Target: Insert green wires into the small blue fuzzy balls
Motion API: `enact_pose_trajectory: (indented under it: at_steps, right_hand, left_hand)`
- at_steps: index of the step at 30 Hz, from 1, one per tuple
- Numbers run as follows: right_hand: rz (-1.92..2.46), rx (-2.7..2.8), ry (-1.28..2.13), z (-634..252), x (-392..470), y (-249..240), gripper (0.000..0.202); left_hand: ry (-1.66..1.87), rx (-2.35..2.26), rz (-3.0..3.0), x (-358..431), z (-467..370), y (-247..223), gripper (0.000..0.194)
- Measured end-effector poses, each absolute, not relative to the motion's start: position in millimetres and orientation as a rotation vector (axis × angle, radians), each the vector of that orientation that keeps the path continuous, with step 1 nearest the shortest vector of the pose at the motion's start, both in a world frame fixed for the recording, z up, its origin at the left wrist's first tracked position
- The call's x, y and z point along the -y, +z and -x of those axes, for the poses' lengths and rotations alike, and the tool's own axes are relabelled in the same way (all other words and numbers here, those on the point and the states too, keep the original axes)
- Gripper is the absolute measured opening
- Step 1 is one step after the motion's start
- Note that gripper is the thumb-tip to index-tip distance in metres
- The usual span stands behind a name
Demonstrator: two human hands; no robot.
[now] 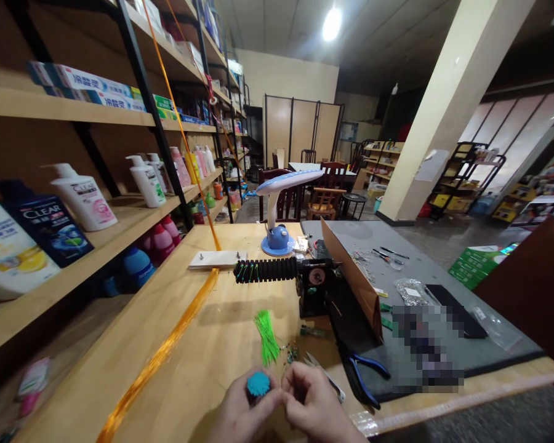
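Note:
My left hand [247,409], low in the view, is wrapped round a small item with a round teal top [258,384]. Right beside it, my right hand [311,400] has thumb and fingertips pinched together, almost touching the left thumb; what they hold is too small to make out. Just beyond the hands lie a bundle of bright green strands [266,338] and some tiny dark bits [292,354]. Farther off, a black ribbed roller [272,269] with green ties at its left end extends from a black machine [314,286].
Orange threads [166,351] run down the table's left side from a white plate [207,259]. A blue lamp [277,240] stands behind the roller. Blue-handled pliers [367,375] lie at the grey mat's [484,295] edge, near an upright cardboard sheet [353,280]. Shelves with bottles [85,200] rise at left.

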State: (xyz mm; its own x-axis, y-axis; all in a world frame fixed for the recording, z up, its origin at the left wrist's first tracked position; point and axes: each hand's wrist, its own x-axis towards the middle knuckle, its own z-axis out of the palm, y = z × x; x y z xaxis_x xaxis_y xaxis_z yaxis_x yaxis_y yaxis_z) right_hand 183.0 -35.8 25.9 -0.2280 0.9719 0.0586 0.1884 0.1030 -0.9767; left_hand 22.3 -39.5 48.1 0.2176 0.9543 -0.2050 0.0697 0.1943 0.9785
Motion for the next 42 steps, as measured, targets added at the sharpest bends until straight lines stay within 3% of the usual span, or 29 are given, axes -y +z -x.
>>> enact_pose_trajectory:
  at_steps: [24, 34, 42]
  right_hand:
    - [1.173, 1.406, 1.268, -179, 38, 18, 0.009]
    - [1.189, 1.355, 1.303, -177, 39, 20, 0.018]
    - [1.122, 1.23, 1.387, -175, 37, -2, 0.02]
  left_hand:
    - [1.047, -1.218, -1.192, 37, -30, 50, 0.04]
    - [0.943, -1.195, -1.203, 39, -27, 57, 0.035]
    - [1.036, -1.191, -0.979, 37, -29, 37, 0.042]
